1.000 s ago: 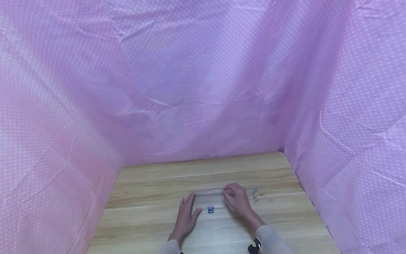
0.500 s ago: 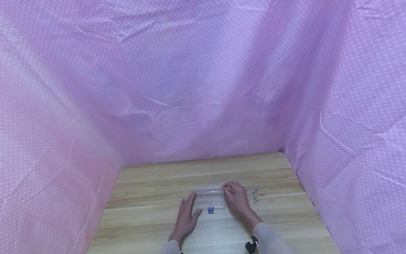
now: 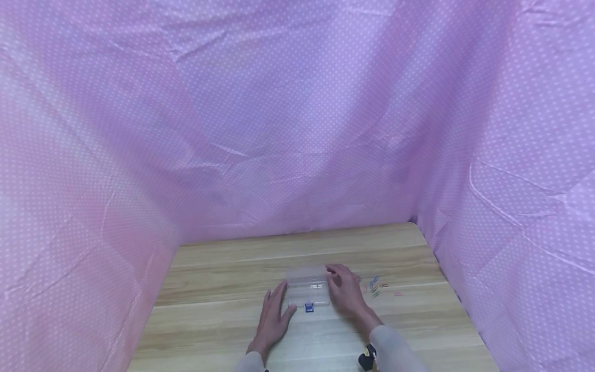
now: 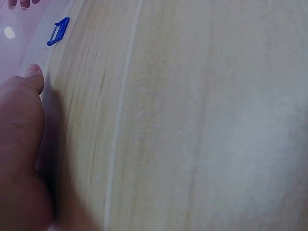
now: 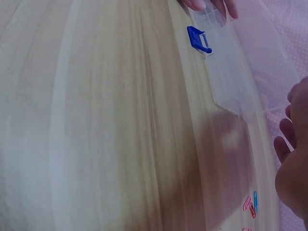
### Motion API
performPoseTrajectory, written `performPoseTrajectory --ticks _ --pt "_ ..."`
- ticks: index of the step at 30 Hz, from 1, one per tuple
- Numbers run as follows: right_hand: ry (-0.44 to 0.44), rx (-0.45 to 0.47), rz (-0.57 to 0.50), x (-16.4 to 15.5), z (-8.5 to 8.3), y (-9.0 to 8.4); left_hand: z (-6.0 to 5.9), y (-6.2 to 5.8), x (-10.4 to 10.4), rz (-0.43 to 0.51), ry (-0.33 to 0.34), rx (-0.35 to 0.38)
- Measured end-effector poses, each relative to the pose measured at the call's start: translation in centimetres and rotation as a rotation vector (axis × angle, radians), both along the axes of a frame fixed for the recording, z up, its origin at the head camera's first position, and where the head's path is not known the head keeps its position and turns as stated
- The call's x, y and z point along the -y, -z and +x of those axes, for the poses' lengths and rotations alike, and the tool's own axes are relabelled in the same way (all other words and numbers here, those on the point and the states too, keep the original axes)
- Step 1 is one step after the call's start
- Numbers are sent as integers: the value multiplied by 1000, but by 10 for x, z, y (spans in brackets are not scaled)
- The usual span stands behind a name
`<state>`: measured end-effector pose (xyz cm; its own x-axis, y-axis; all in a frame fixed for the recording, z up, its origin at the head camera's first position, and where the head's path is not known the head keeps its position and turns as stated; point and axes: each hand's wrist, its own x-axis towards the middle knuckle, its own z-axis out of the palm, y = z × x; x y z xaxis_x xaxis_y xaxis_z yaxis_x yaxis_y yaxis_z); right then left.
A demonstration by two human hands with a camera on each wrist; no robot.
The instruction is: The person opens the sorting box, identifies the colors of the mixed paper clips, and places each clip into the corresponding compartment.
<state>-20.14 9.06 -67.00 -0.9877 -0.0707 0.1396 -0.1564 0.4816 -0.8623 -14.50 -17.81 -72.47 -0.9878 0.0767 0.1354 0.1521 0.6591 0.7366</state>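
A clear plastic storage box (image 3: 308,294) with a blue latch (image 3: 309,308) at its front lies on the table. Its transparent lid (image 5: 255,62) is raised, tilted up at the back. My left hand (image 3: 273,318) holds the box's left end, thumb near the front edge and fingers toward the back corner. In the left wrist view that thumb lies beside the box. My right hand (image 3: 346,292) grips the lid's right edge with its fingertips; in the right wrist view the other fingers are loosely bent. The exact fingertip contact is hard to see.
Several coloured paper clips (image 3: 375,287) lie scattered to the right of my right hand. A wood-grain table (image 3: 223,268) bears everything. Pink dotted cloth (image 3: 297,129) hangs around its back and sides.
The lid has swung up and back, away from the box's front. My right hand has moved slightly back with it, while my left hand and the box have hardly moved.
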Motion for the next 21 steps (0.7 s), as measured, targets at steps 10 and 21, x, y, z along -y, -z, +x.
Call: performPoseTrajectory --ticks 10,21 --pt "-52 36 24 3 6 10 0 3 1 0 -11 -33" --pt "-151 110 98 -1 11 15 -2 3 3 12 -3 -20"
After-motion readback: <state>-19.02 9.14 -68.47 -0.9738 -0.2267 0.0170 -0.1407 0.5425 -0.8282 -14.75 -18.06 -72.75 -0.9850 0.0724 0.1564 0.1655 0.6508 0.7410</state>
